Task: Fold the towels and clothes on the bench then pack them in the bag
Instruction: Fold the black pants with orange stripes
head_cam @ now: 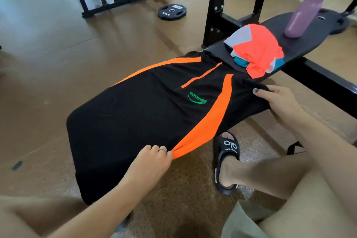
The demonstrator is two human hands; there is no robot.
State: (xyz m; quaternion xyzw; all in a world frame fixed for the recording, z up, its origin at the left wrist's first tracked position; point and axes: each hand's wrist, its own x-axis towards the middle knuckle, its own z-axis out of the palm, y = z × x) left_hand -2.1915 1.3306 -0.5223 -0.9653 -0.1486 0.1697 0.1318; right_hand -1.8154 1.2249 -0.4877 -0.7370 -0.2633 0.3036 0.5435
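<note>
From the head camera, the left hand (154, 157) pinches the near edge of a black jersey with orange stripes and green logo (146, 114), spread over the black padded bench (301, 33). The right hand (278, 100) grips its sleeve. Beyond that grip lies a crumpled neon-orange and teal garment pile (257, 50), then a purple water bottle (307, 7).

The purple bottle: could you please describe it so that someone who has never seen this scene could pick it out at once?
Find the long black bench running to the upper right. Past the heap of neon-orange clothes, at the bench's far end, stands the purple bottle. It is the only upright, hard thing on the bench; everything else there is cloth.
</note>
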